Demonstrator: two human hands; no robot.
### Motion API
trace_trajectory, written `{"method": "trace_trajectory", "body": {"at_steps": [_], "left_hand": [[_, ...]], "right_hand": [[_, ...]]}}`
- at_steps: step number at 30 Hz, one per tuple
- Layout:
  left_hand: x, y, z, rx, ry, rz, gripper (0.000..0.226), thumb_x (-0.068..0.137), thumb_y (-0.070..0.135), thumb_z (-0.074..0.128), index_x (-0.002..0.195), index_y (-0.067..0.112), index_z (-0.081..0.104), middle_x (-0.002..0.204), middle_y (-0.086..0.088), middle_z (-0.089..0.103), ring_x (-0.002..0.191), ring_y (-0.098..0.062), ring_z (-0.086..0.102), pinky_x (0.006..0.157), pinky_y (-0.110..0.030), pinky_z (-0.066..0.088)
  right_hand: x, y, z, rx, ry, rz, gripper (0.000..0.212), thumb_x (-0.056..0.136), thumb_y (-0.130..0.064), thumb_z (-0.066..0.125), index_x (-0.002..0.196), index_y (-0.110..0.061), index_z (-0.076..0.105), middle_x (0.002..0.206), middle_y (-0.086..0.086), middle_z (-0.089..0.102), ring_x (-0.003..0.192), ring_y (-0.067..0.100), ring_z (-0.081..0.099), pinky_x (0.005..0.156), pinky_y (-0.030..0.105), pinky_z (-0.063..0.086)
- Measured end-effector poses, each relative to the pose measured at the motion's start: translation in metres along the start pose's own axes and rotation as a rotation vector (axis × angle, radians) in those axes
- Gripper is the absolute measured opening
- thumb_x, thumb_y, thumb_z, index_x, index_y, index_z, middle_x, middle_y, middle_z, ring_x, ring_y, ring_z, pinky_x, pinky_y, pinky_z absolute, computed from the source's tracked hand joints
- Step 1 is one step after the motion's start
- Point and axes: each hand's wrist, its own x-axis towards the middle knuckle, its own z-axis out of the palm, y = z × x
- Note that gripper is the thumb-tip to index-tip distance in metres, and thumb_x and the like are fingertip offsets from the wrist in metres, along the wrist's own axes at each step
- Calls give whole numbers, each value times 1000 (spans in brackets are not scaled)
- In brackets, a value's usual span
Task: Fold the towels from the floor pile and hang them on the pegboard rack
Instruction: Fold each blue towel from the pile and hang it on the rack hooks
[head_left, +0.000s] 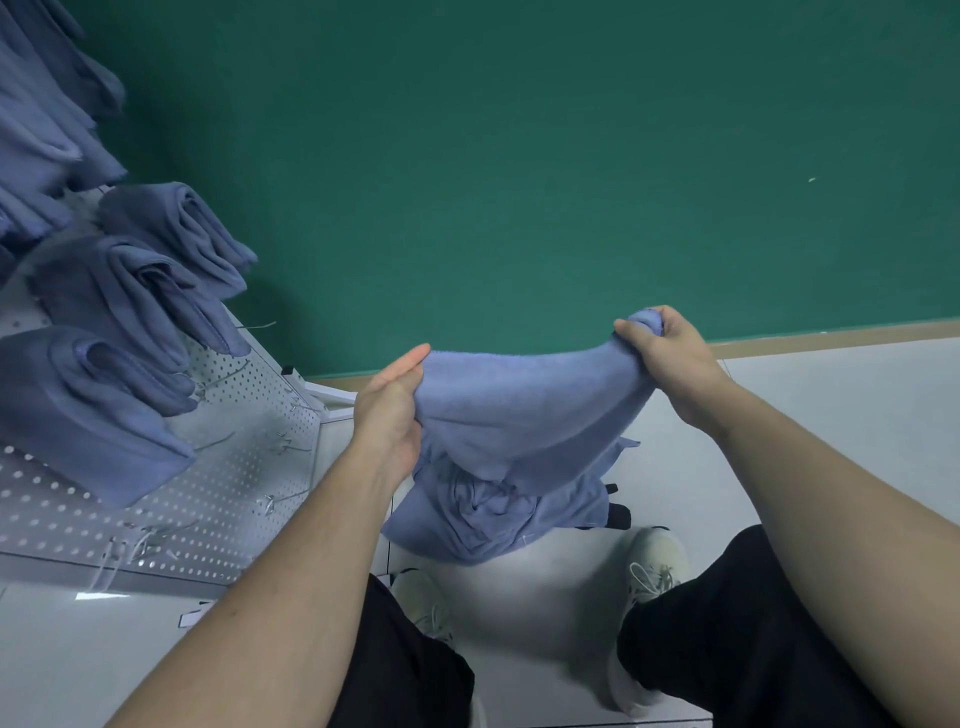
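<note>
A blue towel (524, 410) is stretched in the air between my two hands, above the floor. My left hand (392, 410) grips its left end with thumb up. Its right end is bunched in my right hand (667, 358), whose fingers curl round it. Below it, a pile of blue towels (498, 519) lies crumpled on the pale floor in front of my feet. At the left stands the white pegboard rack (218, 499) with metal hooks. Several folded blue towels (88, 410) hang on its upper pegs.
A green wall (519, 156) rises behind the pile. Bare hooks (270, 501) stick out of the lower pegboard. My two shoes (652, 566) and black trouser legs stand on the pale tiled floor (831, 415) just behind the pile.
</note>
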Motion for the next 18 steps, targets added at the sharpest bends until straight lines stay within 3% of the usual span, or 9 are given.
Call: {"method": "trace_trajectory", "body": {"at_steps": [3, 5, 7, 9, 12, 15, 18], "left_hand": [[-2, -1, 4, -10, 8, 30, 32, 98, -1, 53, 123, 11, 69, 110, -1, 72, 87, -5, 70, 69, -14, 55], [-3, -1, 5, -2, 47, 74, 30, 96, 1, 56, 119, 14, 71, 113, 1, 73, 90, -4, 70, 78, -17, 56], [-3, -3, 6, 18, 72, 109, 25, 94, 5, 61, 110, 20, 73, 117, 2, 73, 105, -9, 69, 98, -27, 54], [-3, -5, 6, 29, 80, 121, 22, 92, 6, 66, 103, 22, 74, 119, 1, 72, 114, -13, 66, 106, -35, 50], [-3, -10, 8, 50, 80, 131, 22, 90, 3, 68, 101, 22, 74, 118, -3, 72, 114, -16, 67, 106, -37, 50], [-3, -14, 14, 51, 11, 118, 31, 91, 1, 67, 112, 23, 67, 118, -10, 71, 106, -17, 68, 102, -36, 53], [-8, -18, 24, 12, -54, 80, 36, 89, 2, 71, 118, 22, 64, 110, -13, 71, 94, -19, 67, 94, -35, 55]], "right_hand": [[-1, -6, 3, -8, 33, 37, 13, 92, -30, 46, 90, -21, 55, 92, -3, 56, 86, 16, 49, 78, 34, 39], [-1, -8, 4, -12, 57, 47, 18, 93, -27, 37, 88, -20, 54, 90, -4, 53, 84, 16, 45, 76, 35, 37], [-2, -6, 5, -82, 59, 21, 18, 96, -28, 40, 87, -17, 51, 86, -2, 49, 80, 16, 42, 71, 33, 35], [-3, -3, 5, -127, 57, -3, 20, 96, -30, 52, 86, -13, 54, 81, 1, 49, 77, 17, 42, 68, 33, 36], [-1, -1, 6, -63, 67, 3, 21, 91, -26, 68, 84, -6, 63, 80, 4, 60, 77, 19, 54, 80, 42, 58], [-4, -3, 13, -17, 78, -5, 19, 87, -16, 73, 78, -20, 57, 69, 1, 56, 71, 21, 53, 80, 57, 57], [-11, -6, 26, -1, 40, -23, 26, 87, -12, 73, 76, -22, 52, 62, -1, 49, 66, 19, 48, 73, 57, 58]]}}
